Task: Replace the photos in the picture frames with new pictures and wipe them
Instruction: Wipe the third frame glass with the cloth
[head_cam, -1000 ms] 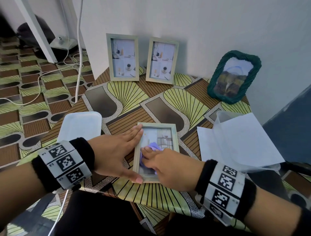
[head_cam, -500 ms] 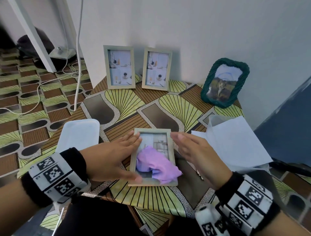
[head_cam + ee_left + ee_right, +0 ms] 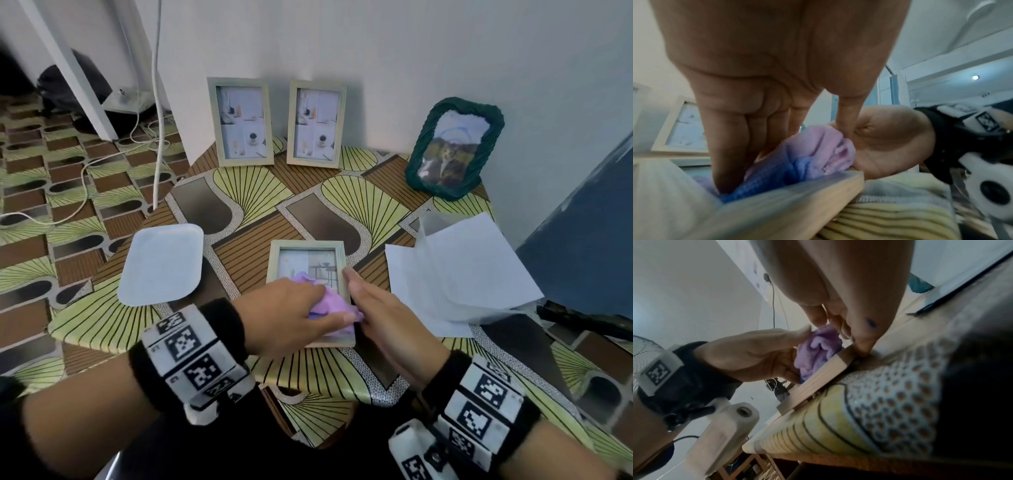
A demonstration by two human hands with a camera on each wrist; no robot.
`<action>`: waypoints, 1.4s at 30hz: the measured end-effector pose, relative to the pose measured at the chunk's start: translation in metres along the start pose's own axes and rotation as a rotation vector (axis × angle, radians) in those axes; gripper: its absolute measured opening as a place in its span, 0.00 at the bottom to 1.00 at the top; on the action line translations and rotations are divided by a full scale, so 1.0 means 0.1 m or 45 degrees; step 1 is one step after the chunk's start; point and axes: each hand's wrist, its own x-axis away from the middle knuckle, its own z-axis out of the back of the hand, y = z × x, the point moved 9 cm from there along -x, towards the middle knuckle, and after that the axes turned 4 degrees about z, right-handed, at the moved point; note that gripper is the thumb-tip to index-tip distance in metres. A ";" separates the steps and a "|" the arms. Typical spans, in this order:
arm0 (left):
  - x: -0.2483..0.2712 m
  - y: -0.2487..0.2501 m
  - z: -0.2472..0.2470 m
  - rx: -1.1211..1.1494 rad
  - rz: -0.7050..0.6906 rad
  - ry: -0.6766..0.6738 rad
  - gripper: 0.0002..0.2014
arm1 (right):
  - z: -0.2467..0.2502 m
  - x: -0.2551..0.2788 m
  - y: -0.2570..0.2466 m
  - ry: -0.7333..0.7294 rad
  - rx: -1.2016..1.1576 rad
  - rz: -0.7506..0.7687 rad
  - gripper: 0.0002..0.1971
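A pale wooden picture frame [image 3: 306,246] lies flat on the patterned table [image 3: 239,192], near its front edge. A purple cloth [image 3: 330,303] sits bunched on the glass. My left hand [image 3: 291,308] is on top of the cloth, and its fingers and thumb pinch it. The left wrist view shows the cloth [image 3: 818,151] under those fingers, above the frame's rim [image 3: 797,199]. My right hand [image 3: 376,308] lies with straight fingers along the frame's right edge. In the right wrist view its fingertips [image 3: 861,347] touch the frame's corner [image 3: 838,360].
Two matching frames [image 3: 240,121] [image 3: 317,123] and a green woven frame [image 3: 454,147] lean on the wall at the back. A white tray [image 3: 161,267] lies to the left. White sheets and a clear sleeve [image 3: 455,274] lie to the right. Cables [image 3: 156,102] hang off the left side.
The right hand let go of the cloth and moved to the frame's right edge. The left hand left the frame's left edge and took hold of the cloth.
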 end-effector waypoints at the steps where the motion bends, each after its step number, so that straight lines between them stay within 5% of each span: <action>1: -0.03 0.02 0.03 -0.043 -0.006 0.072 0.30 | -0.01 0.00 -0.01 0.011 0.061 0.015 0.24; 5: -0.04 0.09 0.03 -0.167 -0.049 0.243 0.14 | -0.04 0.00 0.01 0.055 0.033 0.001 0.25; 9: -0.03 -0.04 0.09 0.048 -0.056 0.242 0.10 | -0.04 -0.04 0.02 0.112 -0.043 -0.014 0.25; 14: 0.19 -0.37 0.51 0.511 -0.065 0.494 0.19 | -0.09 -0.06 0.03 0.142 -0.068 -0.019 0.28; 19: 0.52 -1.08 0.99 0.385 0.131 0.797 0.25 | -0.10 -0.05 0.05 0.094 -0.005 -0.037 0.32; 23: 0.68 -1.62 1.00 0.181 0.324 0.695 0.26 | -0.12 -0.05 0.02 0.041 0.042 -0.021 0.31; 26: 0.58 -1.88 0.53 0.013 0.450 0.144 0.27 | -0.12 -0.06 0.02 0.046 0.113 0.005 0.32; 28: 0.54 -1.94 0.28 -0.070 0.469 -0.050 0.28 | -0.11 -0.06 0.02 0.065 0.146 0.023 0.32; 33: 0.53 -1.91 0.30 0.066 0.432 -0.028 0.32 | -0.08 -0.05 -0.08 0.062 0.299 0.132 0.19; 37: 0.61 -1.73 0.61 0.002 0.387 0.264 0.38 | 0.05 -0.05 -0.31 0.101 0.543 0.243 0.23; 40: 0.60 -1.28 0.80 0.096 0.185 0.540 0.31 | 0.14 -0.06 -0.39 0.125 0.771 0.243 0.19; 42: 0.50 -0.96 0.72 0.217 0.059 0.532 0.27 | 0.11 -0.07 -0.41 0.080 0.968 0.252 0.19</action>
